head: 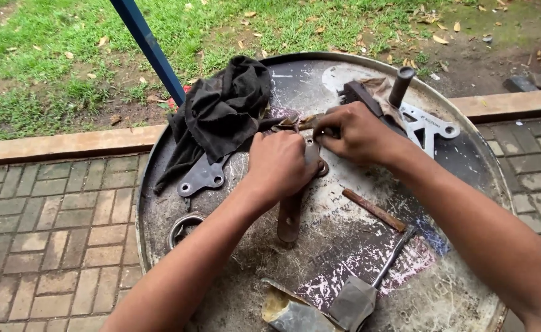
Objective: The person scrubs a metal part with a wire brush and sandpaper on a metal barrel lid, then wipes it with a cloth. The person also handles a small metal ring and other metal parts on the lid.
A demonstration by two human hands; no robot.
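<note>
Head camera looks down at two bare hands meeting near the middle of a round, scratched grey metal drum top (467, 184). The left hand (278, 165) is clenched around the upper end of a long rusty brown metal bar (290, 218), which lies flat on the drum top and points back toward the person. The right hand (355, 132) pinches something small at the top of that bar, right beside the left hand's knuckles; the pinched thing is too hidden to name. The hands touch or nearly touch. The bar could slip or twist if the left hand lets go a little, because only one end is held. The rusty edges could also scrape fingers that are packed so close. Just right of the bar lies a thin rusty rod (375, 210), and below that a metal scraper with a flat grey blade (361, 296), so a sliding bar might knock them. Toward the far left edge sits a crumpled black cloth (224, 110) over a flat grey plate with holes (201, 177). At the far right edge are a white metal bracket (427, 126) and a dark upright tube (401, 85). A small round metal ring (183, 226) sits by the near left edge. Bare room shows mostly on the near right side.
</note>
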